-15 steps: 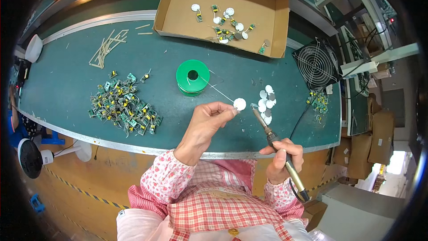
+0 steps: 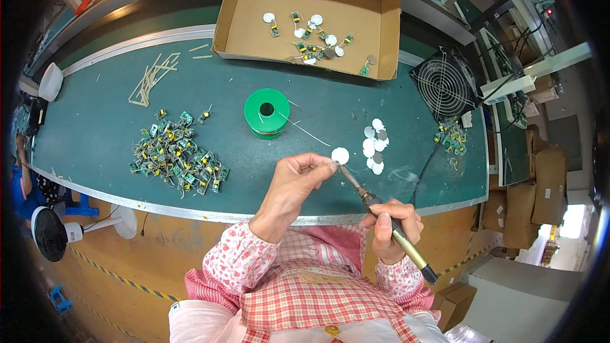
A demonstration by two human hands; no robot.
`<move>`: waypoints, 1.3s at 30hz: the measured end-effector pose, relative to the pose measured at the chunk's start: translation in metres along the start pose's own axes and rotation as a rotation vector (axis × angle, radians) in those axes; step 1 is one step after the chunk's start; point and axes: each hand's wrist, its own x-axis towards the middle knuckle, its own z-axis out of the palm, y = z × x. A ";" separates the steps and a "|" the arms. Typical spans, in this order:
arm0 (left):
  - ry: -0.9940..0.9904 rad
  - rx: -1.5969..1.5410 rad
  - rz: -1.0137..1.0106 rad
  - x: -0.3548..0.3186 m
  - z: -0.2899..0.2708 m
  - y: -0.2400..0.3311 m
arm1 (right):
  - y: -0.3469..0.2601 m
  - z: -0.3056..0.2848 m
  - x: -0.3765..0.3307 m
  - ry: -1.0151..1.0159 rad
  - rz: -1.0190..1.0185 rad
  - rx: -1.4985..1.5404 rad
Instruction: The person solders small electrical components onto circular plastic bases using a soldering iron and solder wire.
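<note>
My left hand [image 2: 296, 184] pinches a small white disc [image 2: 340, 154] by its lower edge between thumb and fingertips. In my right hand [image 2: 394, 227] is a soldering iron [image 2: 412, 251], its tip touching or very near the disc's lower edge by my left fingertips. Beyond my left hand stands a green spool of solder wire [image 2: 259, 103]; its loose wire [image 2: 311, 133] reaches toward the disc and ends just short of it. Several more white and grey discs [image 2: 368, 147] lie in a loose cluster on the green table, to the right of the held one.
A heap of small circuit boards [image 2: 178, 155] lies at left, thin sticks [image 2: 151, 79] behind it. A cardboard box [image 2: 343, 0] holding boards with discs stands at the back. At right are a black fan [image 2: 447, 86], more boards [image 2: 452, 140] and the iron's cable [image 2: 422, 174].
The iron's tip has moved left and down to the disc's lower edge. The solder wire no longer meets the disc. A wisp of smoke now drifts right of the iron.
</note>
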 end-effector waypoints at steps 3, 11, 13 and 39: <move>0.016 0.024 0.001 -0.001 0.000 -0.002 | 0.000 0.001 -0.001 -0.007 0.018 -0.023; 0.024 0.048 -0.010 -0.001 0.001 0.001 | -0.004 -0.006 -0.004 0.125 0.245 0.147; 0.020 0.046 -0.008 -0.001 0.001 0.000 | -0.004 -0.004 -0.005 0.128 0.242 0.152; 0.660 1.663 0.486 -0.100 -0.091 0.019 | 0.086 0.001 0.019 0.056 0.109 -0.423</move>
